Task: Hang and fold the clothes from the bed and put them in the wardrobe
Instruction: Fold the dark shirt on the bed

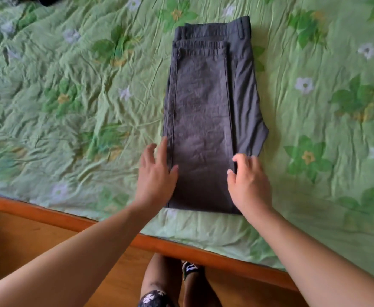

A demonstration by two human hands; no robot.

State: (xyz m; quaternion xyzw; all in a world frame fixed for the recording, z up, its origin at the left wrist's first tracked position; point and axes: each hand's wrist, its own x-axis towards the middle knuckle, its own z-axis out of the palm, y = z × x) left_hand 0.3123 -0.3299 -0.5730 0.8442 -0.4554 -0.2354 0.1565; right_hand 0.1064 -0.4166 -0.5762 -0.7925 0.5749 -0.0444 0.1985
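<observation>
While the folded dark grey trousers lie lengthwise on the green floral bedspread, waistband far, the left hand rests with fingers spread along their near left edge. The right hand curls its fingers and thumb onto the near right fold.

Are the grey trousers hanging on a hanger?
No, the grey trousers lie folded flat on the green bedspread.
</observation>
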